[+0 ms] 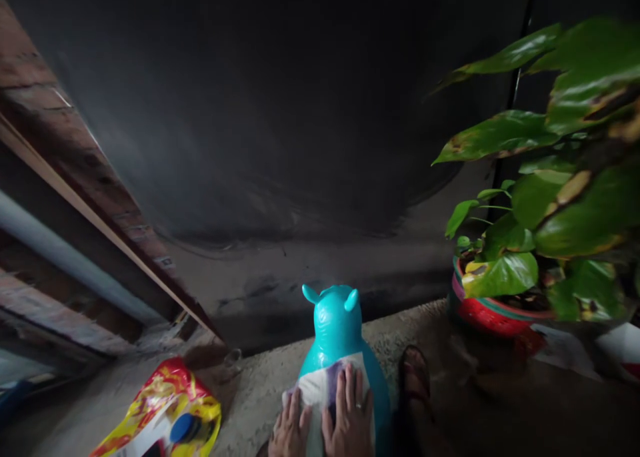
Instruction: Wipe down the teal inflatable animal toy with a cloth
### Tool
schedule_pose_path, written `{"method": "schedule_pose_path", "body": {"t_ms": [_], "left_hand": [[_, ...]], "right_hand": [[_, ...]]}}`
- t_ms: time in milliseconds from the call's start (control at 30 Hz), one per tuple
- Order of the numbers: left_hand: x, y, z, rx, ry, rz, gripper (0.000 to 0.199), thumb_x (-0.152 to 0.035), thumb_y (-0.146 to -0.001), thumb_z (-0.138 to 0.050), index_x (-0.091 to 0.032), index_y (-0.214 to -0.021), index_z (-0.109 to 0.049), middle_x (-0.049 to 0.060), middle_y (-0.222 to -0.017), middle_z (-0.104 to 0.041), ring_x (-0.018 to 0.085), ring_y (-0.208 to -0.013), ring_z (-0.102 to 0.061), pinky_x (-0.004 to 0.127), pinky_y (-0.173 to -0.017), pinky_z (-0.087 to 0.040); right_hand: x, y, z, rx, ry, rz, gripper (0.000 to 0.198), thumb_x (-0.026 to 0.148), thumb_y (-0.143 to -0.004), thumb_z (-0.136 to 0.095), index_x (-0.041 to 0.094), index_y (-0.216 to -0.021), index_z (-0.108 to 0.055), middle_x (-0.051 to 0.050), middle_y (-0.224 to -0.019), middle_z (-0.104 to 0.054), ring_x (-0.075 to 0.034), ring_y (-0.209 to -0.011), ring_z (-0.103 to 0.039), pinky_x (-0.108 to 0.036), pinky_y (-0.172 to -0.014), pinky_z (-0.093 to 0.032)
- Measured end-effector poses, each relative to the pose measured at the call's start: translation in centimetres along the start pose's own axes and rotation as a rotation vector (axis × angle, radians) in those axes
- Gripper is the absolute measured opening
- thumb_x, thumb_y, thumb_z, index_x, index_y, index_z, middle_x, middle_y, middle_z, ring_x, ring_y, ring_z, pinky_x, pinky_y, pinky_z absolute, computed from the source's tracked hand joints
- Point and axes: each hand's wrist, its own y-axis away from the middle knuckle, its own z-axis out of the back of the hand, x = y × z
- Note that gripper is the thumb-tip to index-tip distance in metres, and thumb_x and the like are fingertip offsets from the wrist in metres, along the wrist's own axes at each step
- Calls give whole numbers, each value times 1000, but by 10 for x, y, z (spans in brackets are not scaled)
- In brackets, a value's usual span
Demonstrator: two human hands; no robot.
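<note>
A teal inflatable animal toy [336,337] stands on the floor at the bottom centre, its eared head pointing away from you, long axis running from you toward the dark wall. You press a white cloth [320,387] onto its back: your left hand [290,434] and right hand [350,414] lie flat, fingers extended forward, gripping nothing. A sandalled foot [416,377] rests just beside; a potted plant [525,244] stands right, a yellow-red bag [163,410] left.

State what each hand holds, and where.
Both the left hand and the right hand press flat on a cloth draped over the teal toy's back; neither closes around it.
</note>
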Motion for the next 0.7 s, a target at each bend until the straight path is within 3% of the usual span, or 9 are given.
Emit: {"method": "schedule_pose_path", "body": {"t_ms": [100, 167, 367, 467, 600, 700], "left_hand": [[-15, -15, 12, 91, 77, 38, 57, -30, -96, -24, -14, -151, -23, 7, -161, -20, 16, -149, -12, 31, -123, -20], [-23, -20, 20, 107, 132, 45, 59, -33, -97, -22, -13, -152, -17, 8, -163, -14, 18, -150, -7, 34, -124, -16], [-29, -16, 17, 56, 176, 57, 58, -32, -95, -31, -18, -151, -26, 5, -161, -24, 16, -149, -17, 29, -121, -26], [-32, -8, 10, 29, 125, 84, 56, -33, -95, -32, -20, -150, -28, 5, -160, -25, 16, -146, -28, 28, -116, -33], [-37, 15, 3, -73, 61, 131, 54, -37, -96, -27, -26, -149, -31, 5, -159, -29, 23, -141, -39, 43, -114, -39], [-34, 43, -4, -169, -11, 75, 53, -35, -93, -30, -30, -145, -37, 1, -156, -35, 27, -142, -37, 52, -111, -41]], "right_hand": [[-5, -25, 0, 57, 35, 0, 74, 47, -96, -33, 15, -155, -2, -12, -159, -22, -35, -147, -20, -58, -108, -36], [-6, -35, -1, 87, 50, -9, 74, 47, -96, -31, 13, -154, 0, -13, -160, -18, -35, -148, -17, -58, -110, -34], [-9, -32, -4, 6, 91, 14, 74, 44, -95, -33, 13, -154, -1, -14, -159, -20, -34, -147, -21, -58, -108, -38], [-13, -23, -8, -72, 139, 14, 71, 41, -93, -38, 13, -154, -15, -14, -157, -26, -35, -144, -29, -56, -104, -42], [-21, 5, -15, -181, 233, -27, 62, 41, -91, -40, 10, -144, -42, -19, -148, -43, -39, -131, -47, -55, -90, -51], [-25, 38, -14, -256, 272, -59, 70, 46, -95, -32, 3, -150, -27, -27, -135, -53, -41, -120, -56, -55, -88, -51]]}}
